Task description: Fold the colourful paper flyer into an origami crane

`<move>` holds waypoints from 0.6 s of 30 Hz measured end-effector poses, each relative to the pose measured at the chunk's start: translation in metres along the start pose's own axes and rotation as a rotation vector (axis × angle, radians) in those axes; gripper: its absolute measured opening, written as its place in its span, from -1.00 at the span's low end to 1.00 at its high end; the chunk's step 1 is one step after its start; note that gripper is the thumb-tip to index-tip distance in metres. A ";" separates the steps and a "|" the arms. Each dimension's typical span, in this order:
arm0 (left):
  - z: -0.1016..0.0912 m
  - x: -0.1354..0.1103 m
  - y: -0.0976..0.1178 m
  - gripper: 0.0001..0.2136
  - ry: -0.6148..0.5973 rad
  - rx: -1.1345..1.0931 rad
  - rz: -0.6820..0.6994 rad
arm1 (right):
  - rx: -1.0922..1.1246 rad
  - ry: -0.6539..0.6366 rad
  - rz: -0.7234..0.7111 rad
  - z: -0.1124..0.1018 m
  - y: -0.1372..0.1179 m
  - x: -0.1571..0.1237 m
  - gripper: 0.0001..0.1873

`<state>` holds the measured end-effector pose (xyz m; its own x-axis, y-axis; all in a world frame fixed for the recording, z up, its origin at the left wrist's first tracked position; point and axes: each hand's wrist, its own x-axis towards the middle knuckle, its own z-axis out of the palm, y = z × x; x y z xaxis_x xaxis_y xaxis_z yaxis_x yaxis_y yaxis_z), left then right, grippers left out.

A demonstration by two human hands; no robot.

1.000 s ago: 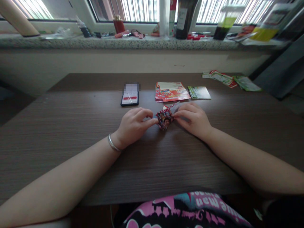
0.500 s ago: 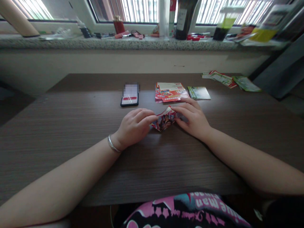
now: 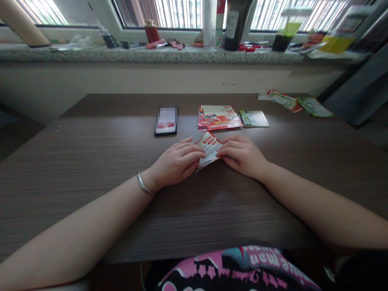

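Note:
Between my hands is a printed paper leaflet, white with red labels on the side that faces up. It looks folded and lies at a slant over the table. My left hand grips its left edge, fingers on top and thumb toward me. My right hand pinches its right corner with the fingertips. Just beyond the leaflet lies a stack of red and cream leaflets. To the right of that stack is a smaller green and white pile of cards.
A phone with a partly blurred screen lies left of the leaflet stack. More green and red papers lie at the table's far right. Behind the brown table, a stone windowsill carries bottles, pens and small items.
The leaflet has turned from its dark, colourful picture side to its white text side. My left fingers have slid slightly right onto it, and my right fingers have drawn closer together.

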<state>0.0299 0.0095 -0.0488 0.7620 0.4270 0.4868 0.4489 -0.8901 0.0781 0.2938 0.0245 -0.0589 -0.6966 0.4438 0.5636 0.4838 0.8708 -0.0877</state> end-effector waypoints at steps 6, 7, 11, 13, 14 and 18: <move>0.000 -0.001 0.000 -0.83 -0.099 0.068 0.043 | -0.108 -0.165 -0.113 -0.003 0.001 -0.003 -0.82; 0.000 -0.001 0.001 -0.83 -0.107 0.075 0.043 | -0.121 -0.193 -0.131 -0.004 0.000 -0.003 -0.82; -0.001 -0.001 0.001 -0.84 -0.154 0.083 0.077 | -0.184 -0.254 -0.143 -0.006 -0.001 -0.003 -0.81; 0.000 -0.001 0.002 -0.85 -0.174 0.106 0.105 | -0.219 -0.272 -0.132 -0.007 -0.002 -0.004 -0.81; 0.001 -0.001 0.002 -0.84 -0.174 0.126 0.113 | -0.229 -0.278 -0.124 -0.007 -0.002 -0.004 -0.81; 0.001 -0.002 0.005 -0.85 -0.128 0.210 0.142 | -0.225 -0.283 -0.086 -0.009 -0.004 -0.004 -0.80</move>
<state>0.0316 0.0046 -0.0503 0.8709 0.3286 0.3654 0.4099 -0.8959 -0.1714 0.2992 0.0173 -0.0528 -0.8433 0.4398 0.3091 0.4999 0.8529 0.1504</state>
